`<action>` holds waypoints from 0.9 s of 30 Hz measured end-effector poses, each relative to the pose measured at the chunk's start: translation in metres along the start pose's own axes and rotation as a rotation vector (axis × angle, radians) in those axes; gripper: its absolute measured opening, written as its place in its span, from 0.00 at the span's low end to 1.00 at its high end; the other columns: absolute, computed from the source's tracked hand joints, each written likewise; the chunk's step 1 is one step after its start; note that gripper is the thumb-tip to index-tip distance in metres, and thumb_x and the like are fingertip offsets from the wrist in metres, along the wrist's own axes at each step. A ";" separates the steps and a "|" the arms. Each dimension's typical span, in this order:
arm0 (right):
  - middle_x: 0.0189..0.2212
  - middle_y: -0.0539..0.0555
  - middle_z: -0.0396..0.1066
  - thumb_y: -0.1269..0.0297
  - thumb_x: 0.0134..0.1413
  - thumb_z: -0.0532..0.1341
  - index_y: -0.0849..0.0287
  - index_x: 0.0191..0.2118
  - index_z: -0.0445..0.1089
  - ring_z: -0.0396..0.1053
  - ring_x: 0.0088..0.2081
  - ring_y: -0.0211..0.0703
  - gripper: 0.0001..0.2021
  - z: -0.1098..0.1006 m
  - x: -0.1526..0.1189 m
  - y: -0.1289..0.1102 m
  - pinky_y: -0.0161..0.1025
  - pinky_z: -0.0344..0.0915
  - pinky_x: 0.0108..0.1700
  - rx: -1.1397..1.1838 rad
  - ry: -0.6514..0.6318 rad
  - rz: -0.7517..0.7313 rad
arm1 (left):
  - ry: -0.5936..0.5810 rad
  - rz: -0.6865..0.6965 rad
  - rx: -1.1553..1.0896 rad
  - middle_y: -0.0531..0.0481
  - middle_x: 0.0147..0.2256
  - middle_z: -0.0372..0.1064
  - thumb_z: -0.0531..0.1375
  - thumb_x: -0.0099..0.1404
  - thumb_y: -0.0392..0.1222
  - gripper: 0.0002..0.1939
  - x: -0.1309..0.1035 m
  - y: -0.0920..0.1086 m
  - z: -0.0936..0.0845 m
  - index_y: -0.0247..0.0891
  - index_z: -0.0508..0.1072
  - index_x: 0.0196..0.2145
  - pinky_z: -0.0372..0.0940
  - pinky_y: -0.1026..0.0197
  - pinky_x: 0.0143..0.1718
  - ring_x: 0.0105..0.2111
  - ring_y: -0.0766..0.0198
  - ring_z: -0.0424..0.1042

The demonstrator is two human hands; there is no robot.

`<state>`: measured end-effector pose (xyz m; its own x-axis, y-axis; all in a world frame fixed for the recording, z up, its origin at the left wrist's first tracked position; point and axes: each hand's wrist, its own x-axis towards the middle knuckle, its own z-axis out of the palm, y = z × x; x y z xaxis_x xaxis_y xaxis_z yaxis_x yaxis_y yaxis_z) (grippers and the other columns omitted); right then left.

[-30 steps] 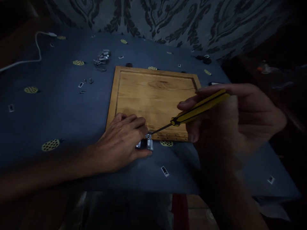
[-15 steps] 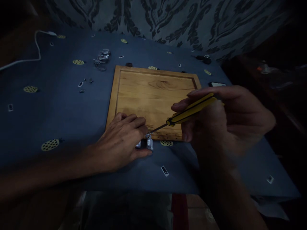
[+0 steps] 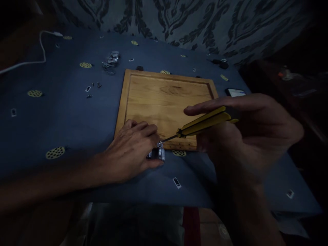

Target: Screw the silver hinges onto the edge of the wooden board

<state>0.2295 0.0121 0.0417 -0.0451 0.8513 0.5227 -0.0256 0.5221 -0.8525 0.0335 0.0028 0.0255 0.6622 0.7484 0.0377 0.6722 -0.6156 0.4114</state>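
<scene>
A wooden panel (image 3: 169, 99) with a raised frame lies flat on the blue patterned tablecloth. At its near edge sits a metal hinge (image 3: 161, 152), partly covered by my left hand (image 3: 133, 147), whose fingers press it against the wood with the thumb at its lower end. My right hand (image 3: 238, 133) is closed around a yellow and black screwdriver (image 3: 205, 123). The screwdriver's tip meets the top of the hinge. Whatever screw is under the tip is too small to make out. Several small holes show along the panel's near edge.
More metal hinges (image 3: 111, 62) lie behind the panel at the left, with several loose screws (image 3: 98, 85) nearer. A phone (image 3: 235, 92) and a dark object (image 3: 221, 63) are at the right. A white cable (image 3: 42, 48) runs along the far left.
My right index finger has straightened along the screwdriver, and the handle sits slightly lower. The phone's screen now shows lit. My left hand keeps its hold on the hinge.
</scene>
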 end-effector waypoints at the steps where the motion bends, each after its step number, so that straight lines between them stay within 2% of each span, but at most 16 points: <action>1: 0.38 0.48 0.83 0.67 0.54 0.73 0.48 0.40 0.80 0.66 0.17 0.34 0.09 0.000 0.000 0.000 0.37 0.60 0.14 0.007 0.010 0.007 | -0.001 -0.003 0.001 0.47 0.43 0.73 0.70 0.65 0.51 0.17 0.000 0.000 0.000 0.36 0.78 0.44 0.60 0.49 0.49 0.48 0.50 0.71; 5: 0.36 0.48 0.83 0.66 0.54 0.73 0.48 0.42 0.80 0.71 0.19 0.38 0.10 -0.001 0.000 -0.001 0.38 0.66 0.15 0.039 -0.004 0.040 | -0.014 -0.010 0.001 0.47 0.43 0.73 0.69 0.65 0.51 0.17 0.000 0.001 -0.001 0.36 0.78 0.43 0.59 0.49 0.49 0.48 0.51 0.71; 9: 0.39 0.49 0.83 0.63 0.62 0.68 0.48 0.49 0.80 0.71 0.18 0.34 0.11 0.000 0.000 -0.004 0.37 0.72 0.20 -0.032 -0.090 0.061 | -0.008 -0.003 -0.008 0.47 0.43 0.73 0.70 0.65 0.51 0.16 0.001 0.001 -0.002 0.36 0.78 0.42 0.59 0.49 0.49 0.47 0.51 0.71; 12: 0.42 0.49 0.83 0.67 0.59 0.69 0.49 0.47 0.81 0.71 0.18 0.34 0.11 0.001 -0.001 -0.004 0.37 0.72 0.19 -0.051 -0.066 0.045 | -0.029 -0.009 -0.014 0.48 0.42 0.73 0.70 0.65 0.49 0.15 0.001 0.001 -0.003 0.36 0.77 0.42 0.58 0.49 0.48 0.46 0.52 0.71; 15: 0.39 0.49 0.84 0.75 0.55 0.69 0.52 0.41 0.81 0.71 0.17 0.34 0.11 0.001 0.000 0.000 0.35 0.70 0.15 0.016 -0.062 -0.004 | -0.028 -0.008 -0.015 0.48 0.43 0.73 0.70 0.65 0.49 0.15 0.001 0.001 -0.003 0.36 0.77 0.42 0.58 0.49 0.48 0.47 0.52 0.71; 19: 0.38 0.44 0.84 0.78 0.52 0.70 0.47 0.44 0.79 0.75 0.20 0.38 0.18 0.002 0.000 0.004 0.36 0.71 0.15 0.128 -0.107 -0.008 | -0.005 0.008 -0.023 0.48 0.43 0.73 0.69 0.66 0.49 0.15 0.000 0.000 -0.002 0.36 0.76 0.43 0.57 0.50 0.48 0.47 0.52 0.71; 21: 0.37 0.42 0.84 0.76 0.53 0.71 0.44 0.44 0.78 0.73 0.18 0.37 0.18 0.004 -0.001 0.003 0.37 0.70 0.16 0.126 -0.048 -0.008 | -0.010 0.005 -0.023 0.48 0.43 0.73 0.69 0.66 0.49 0.15 -0.001 0.000 -0.002 0.35 0.76 0.42 0.58 0.49 0.48 0.47 0.52 0.71; 24: 0.35 0.42 0.83 0.71 0.54 0.72 0.45 0.39 0.77 0.69 0.16 0.36 0.11 0.008 -0.001 -0.001 0.39 0.66 0.15 0.077 0.081 -0.010 | -0.024 0.001 -0.013 0.47 0.44 0.73 0.68 0.67 0.50 0.15 -0.001 0.000 -0.002 0.34 0.76 0.42 0.58 0.49 0.49 0.47 0.52 0.71; 27: 0.35 0.43 0.83 0.68 0.54 0.73 0.45 0.37 0.77 0.68 0.16 0.36 0.09 0.009 -0.001 -0.002 0.40 0.65 0.16 0.056 0.104 0.000 | -0.027 -0.002 -0.004 0.46 0.44 0.73 0.68 0.67 0.50 0.16 0.000 0.000 -0.002 0.34 0.76 0.42 0.58 0.49 0.49 0.48 0.51 0.71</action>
<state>0.2205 0.0094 0.0429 0.0583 0.8539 0.5172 -0.0816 0.5205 -0.8500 0.0325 0.0037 0.0275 0.6694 0.7428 0.0122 0.6726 -0.6129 0.4147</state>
